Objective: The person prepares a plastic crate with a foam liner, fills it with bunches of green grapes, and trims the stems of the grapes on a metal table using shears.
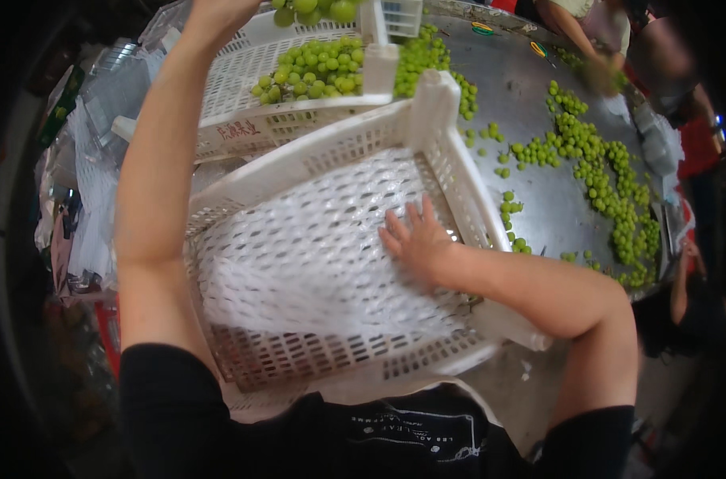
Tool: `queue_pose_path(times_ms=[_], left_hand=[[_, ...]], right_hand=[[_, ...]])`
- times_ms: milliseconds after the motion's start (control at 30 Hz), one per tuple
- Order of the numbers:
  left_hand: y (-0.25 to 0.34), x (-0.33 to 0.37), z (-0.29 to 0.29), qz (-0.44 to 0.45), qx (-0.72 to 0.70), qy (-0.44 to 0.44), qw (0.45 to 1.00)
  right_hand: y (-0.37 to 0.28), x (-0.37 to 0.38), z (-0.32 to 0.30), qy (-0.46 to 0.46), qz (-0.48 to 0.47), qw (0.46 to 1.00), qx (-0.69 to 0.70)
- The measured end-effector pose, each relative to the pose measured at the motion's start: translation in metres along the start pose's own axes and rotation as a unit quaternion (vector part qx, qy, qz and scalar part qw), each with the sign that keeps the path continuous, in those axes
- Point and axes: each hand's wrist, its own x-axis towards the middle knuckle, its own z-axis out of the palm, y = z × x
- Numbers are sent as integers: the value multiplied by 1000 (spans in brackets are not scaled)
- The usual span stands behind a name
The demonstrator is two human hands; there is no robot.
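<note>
My right hand is open with its fingers spread, low over the white foam netting that lines a white plastic crate in front of me. The netting covers much of the crate's floor. At the upper edge my left hand is partly cut off. A bunch of large green grapes hangs beside it, raised above a second crate, and appears to be in its grip; the fingertips are out of view. That second white crate, behind the first, holds more green grapes.
On the right stands a metal table with many bunches of green grapes and two pairs of scissors. Co-workers' arms reach in at its far side. Clear plastic packaging is piled at the left.
</note>
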Motion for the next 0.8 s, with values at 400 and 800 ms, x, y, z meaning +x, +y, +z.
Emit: queue_pose_path(times_ms=[400,800], left_hand=[[-69,-189,73,-49,184,-278,941],[-155,-55,-18,-100,389,-248,881]], right_hand=[[-13,3,3,-7,30,999,-21],[-7,2,4,-17,20,999,39]])
